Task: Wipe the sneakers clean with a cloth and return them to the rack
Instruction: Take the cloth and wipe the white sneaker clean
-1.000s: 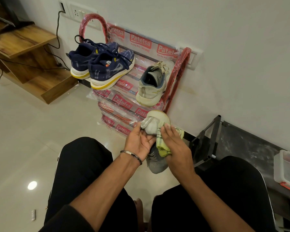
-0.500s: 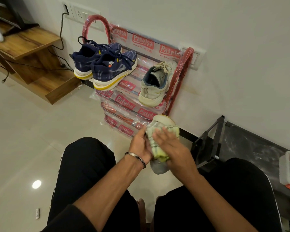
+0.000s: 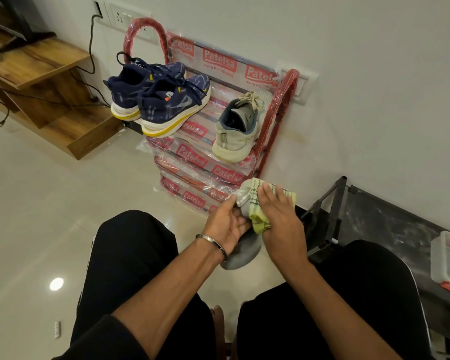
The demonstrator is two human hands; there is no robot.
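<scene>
Above the knees: right hand [image 3: 281, 219] has slid the cloth [image 3: 257, 216] toward the toe of the grey sneaker [image 3: 240, 252].
Left hand [image 3: 225, 224] cups the shoe, fingers loosely curled; right fingers lie flat; shoe mostly hidden. Its mate [image 3: 235, 133] sits on the rack [image 3: 278, 110].

Head view — looking forward and down, hands close

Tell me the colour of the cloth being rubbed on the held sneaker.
Pale yellow-green cloth with thin dark stripes, seen in the head view.
</scene>
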